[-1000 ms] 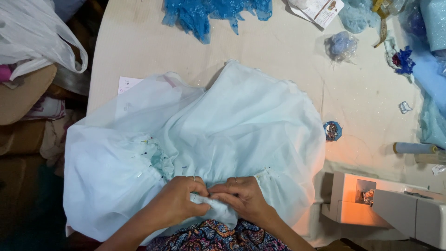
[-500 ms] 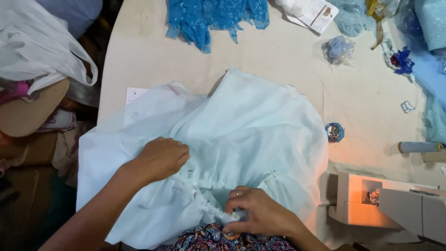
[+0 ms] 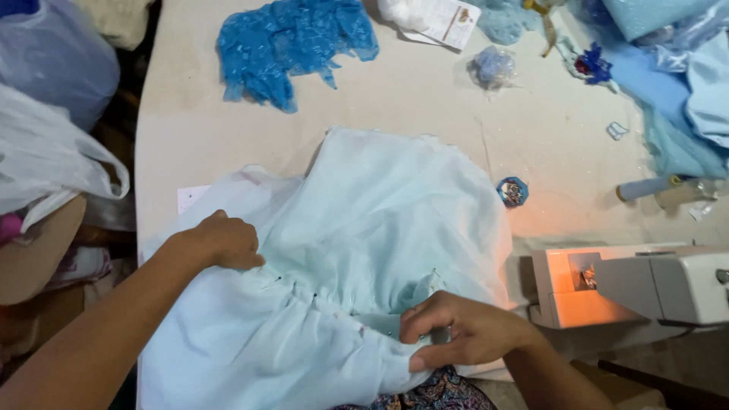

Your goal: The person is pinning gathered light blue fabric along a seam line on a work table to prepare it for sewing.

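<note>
Pale mint fabric (image 3: 380,228) spreads wide over the near half of the table (image 3: 425,99), its gathered, pinned seam running across the near side. The left hand (image 3: 224,241) presses down curled at the seam's left end, while the right hand (image 3: 467,330) pinches the near-right edge: gathering, it seems. Spacing the folds evenly between pins looks like what's needed.

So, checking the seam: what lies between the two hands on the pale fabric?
In the head view, gathered pale fabric with pins runs from left hand to right hand.
</note>
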